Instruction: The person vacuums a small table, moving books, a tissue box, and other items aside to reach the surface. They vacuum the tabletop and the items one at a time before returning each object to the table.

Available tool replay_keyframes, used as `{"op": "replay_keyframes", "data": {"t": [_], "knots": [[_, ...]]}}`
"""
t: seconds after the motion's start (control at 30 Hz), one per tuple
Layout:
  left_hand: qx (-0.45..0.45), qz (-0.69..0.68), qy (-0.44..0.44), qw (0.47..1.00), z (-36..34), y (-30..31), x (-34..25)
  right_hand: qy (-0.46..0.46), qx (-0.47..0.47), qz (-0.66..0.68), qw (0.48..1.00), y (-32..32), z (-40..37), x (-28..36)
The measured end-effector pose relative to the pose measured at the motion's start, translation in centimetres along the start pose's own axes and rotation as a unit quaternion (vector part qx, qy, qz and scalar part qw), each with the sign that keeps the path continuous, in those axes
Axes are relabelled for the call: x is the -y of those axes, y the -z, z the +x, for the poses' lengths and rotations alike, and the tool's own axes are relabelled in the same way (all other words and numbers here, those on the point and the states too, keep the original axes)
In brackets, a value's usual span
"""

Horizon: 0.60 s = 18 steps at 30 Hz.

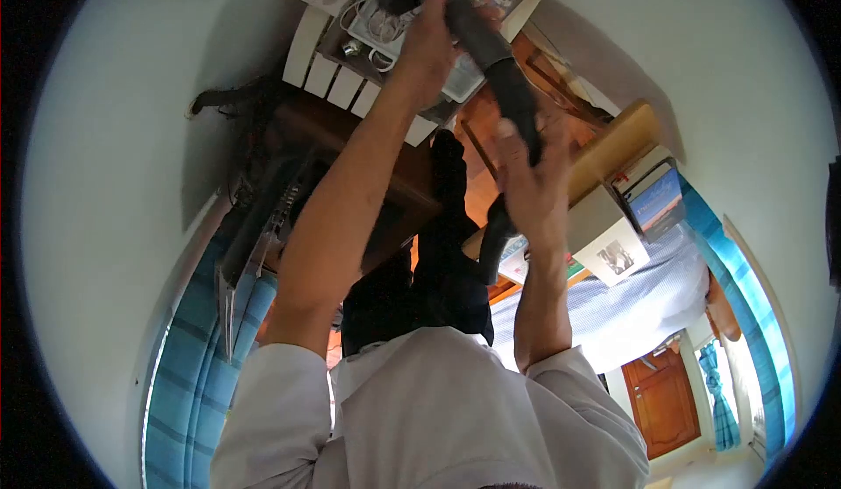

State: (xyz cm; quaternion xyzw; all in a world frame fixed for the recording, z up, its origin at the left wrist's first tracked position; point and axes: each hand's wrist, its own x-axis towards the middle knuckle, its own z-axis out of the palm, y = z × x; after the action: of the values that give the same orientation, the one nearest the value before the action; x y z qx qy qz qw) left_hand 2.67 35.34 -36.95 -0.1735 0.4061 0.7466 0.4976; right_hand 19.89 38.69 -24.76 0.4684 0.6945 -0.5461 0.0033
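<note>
A long black tube (477, 34) runs slantwise between my hands, with a bulky dark end at the top of the view. My left hand (429, 47) is closed around its upper part, thumb lying along the top. Lower down, my right hand (536, 178) grips the narrower end, blurred a little by motion. A curved black piece (497, 239) shows below that hand, its join with the tube hidden by the palm. Behind my left hand sits a white tray (357, 25) with a coiled white cable (385, 27).
A dark wooden desk (394, 178) stands to the left, with a thin dark panel (263, 218) beside it. Books (655, 204) and a picture card (615, 257) lie on the right, near a bed (648, 288). Blue curtains (188, 375) hang at the left; a wooden door (661, 401) is behind.
</note>
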Motion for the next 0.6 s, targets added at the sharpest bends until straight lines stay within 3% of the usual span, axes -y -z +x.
{"op": "replay_keyframes", "data": {"t": [0.03,0.07,0.1,0.13,0.2,0.23,0.27,0.33,0.37,0.4,0.47,0.5,0.57,0.6], "knots": [[0.032,0.241,-0.152,0.958,1.4,1.2,1.3,0.007,-0.031,0.028,0.999,0.7,0.6,0.8],[0.061,0.462,-0.292,0.835,2.5,2.1,2.1,0.016,-0.061,0.056,0.996,1.4,1.2,1.3],[0.113,0.554,-0.318,0.761,3.0,2.9,2.0,0.018,-0.062,0.055,0.996,2.1,2.1,1.4],[0.114,0.553,-0.321,0.761,3.7,3.0,2.5,0.041,-0.077,0.008,0.996,2.7,3.6,1.2],[0.066,0.781,-0.447,0.431,6.2,3.6,3.9,0.068,-0.094,-0.041,0.992,3.0,7.3,1.2],[0.077,0.805,-0.439,0.391,7.8,4.3,4.1,0.146,-0.114,-0.097,0.978,2.9,9.5,1.2],[0.076,0.805,-0.44,0.392,9.4,4.5,4.1,0.222,-0.132,-0.151,0.954,2.9,11.2,1.2],[-0.042,0.853,-0.419,0.308,11.8,4.5,3.9,0.216,-0.123,-0.175,0.953,2.5,13.8,2.5],[-0.127,0.768,-0.583,0.233,12.5,3.7,3.3,0.207,-0.113,-0.197,0.951,2.4,14.8,2.8],[-0.127,0.767,-0.583,0.235,13.1,4.4,3.5,0.206,-0.113,-0.199,0.951,2.4,15.5,2.6],[-0.068,0.852,-0.47,0.22,13.3,5.7,3.0,0.217,-0.111,-0.232,0.941,2.1,16.1,1.5],[-0.066,0.853,-0.469,0.22,13.2,5.8,2.7,0.215,-0.111,-0.232,0.942,2.2,16.1,1.1],[0.005,0.853,-0.365,0.374,13.2,5.8,2.0,0.196,-0.106,-0.263,0.939,3.1,15.7,0.3],[0.004,0.852,-0.365,0.376,13.2,6.0,1.9,0.197,-0.106,-0.265,0.938,3.5,15.3,0.0]]}}
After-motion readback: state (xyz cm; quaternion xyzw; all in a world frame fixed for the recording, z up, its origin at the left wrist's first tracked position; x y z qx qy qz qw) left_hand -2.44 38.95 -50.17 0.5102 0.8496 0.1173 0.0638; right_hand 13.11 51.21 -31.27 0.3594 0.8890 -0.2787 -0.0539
